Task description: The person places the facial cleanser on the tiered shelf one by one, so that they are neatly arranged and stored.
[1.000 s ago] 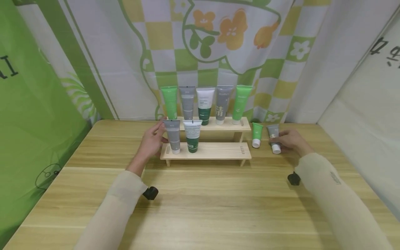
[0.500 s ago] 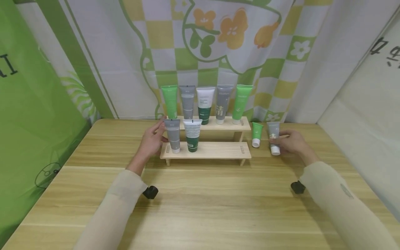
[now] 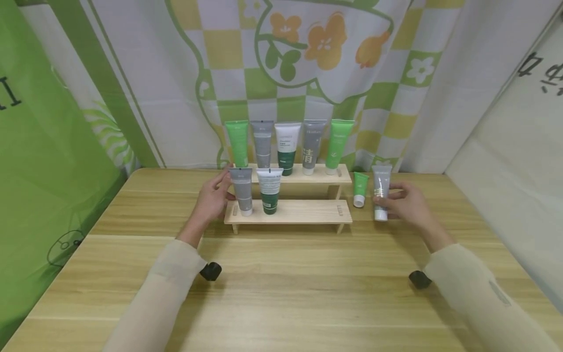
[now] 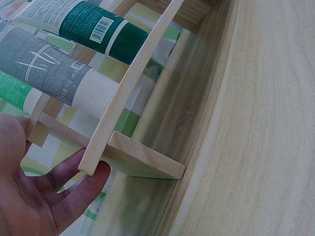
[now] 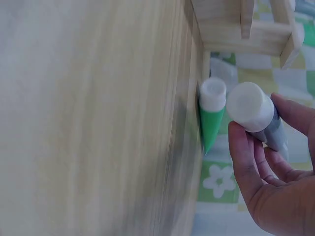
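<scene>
My right hand point(image 3: 406, 205) holds a grey squeeze tube point(image 3: 381, 177) with its white cap point(image 5: 248, 105) downward, between thumb and fingers. In the right wrist view the tube is lifted off the tabletop. Beside it a small green squeeze tube point(image 3: 360, 185) lies on the table. My left hand point(image 3: 212, 198) grips the left end of a two-tier wooden rack point(image 3: 308, 211); in the left wrist view its fingertips point(image 4: 101, 172) touch the lower board's end. On that board stand a grey tube point(image 3: 243, 188) and a white-and-green tube point(image 3: 270, 188), caps down.
Several tubes stand cap down along the upper tier, among them a white-and-dark-green tube point(image 3: 288, 146) and a green tube point(image 3: 338, 144) at the right end. A patterned curtain point(image 3: 299, 54) hangs behind the wooden table point(image 3: 281, 293).
The right hand has raised the grey tube from the table and brought it slightly left, turning it more upright. The left hand stays at the rack's end.
</scene>
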{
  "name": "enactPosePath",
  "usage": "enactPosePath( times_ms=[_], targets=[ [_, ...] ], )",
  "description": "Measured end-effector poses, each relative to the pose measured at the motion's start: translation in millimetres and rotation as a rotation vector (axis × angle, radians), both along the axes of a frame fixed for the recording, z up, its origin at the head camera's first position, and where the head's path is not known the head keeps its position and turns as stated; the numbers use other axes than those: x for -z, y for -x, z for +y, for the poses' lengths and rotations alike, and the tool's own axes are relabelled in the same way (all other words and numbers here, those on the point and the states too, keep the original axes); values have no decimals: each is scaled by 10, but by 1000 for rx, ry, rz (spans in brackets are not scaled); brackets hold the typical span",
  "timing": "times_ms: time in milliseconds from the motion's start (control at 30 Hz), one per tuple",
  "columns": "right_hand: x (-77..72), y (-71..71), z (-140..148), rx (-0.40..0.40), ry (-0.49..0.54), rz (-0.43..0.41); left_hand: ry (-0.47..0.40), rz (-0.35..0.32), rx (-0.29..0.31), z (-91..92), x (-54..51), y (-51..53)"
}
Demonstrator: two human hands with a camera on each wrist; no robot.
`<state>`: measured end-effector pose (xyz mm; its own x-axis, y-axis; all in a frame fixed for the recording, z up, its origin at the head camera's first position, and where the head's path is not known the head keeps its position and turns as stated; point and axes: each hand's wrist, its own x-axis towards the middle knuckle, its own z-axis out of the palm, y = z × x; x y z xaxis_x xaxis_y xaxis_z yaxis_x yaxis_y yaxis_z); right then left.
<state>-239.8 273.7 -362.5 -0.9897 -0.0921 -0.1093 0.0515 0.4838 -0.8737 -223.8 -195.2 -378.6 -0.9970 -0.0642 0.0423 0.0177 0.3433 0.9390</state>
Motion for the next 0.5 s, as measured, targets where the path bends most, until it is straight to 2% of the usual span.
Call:
enactPosePath(
  times_ms=[267, 500],
  targets=[
    [-9, -177, -137, 22, 14, 59, 0, -17, 0, 1, -6, 0],
    [-41, -324, -342, 6, 63, 128, -16, -21, -5, -7, 1, 1]
  ],
)
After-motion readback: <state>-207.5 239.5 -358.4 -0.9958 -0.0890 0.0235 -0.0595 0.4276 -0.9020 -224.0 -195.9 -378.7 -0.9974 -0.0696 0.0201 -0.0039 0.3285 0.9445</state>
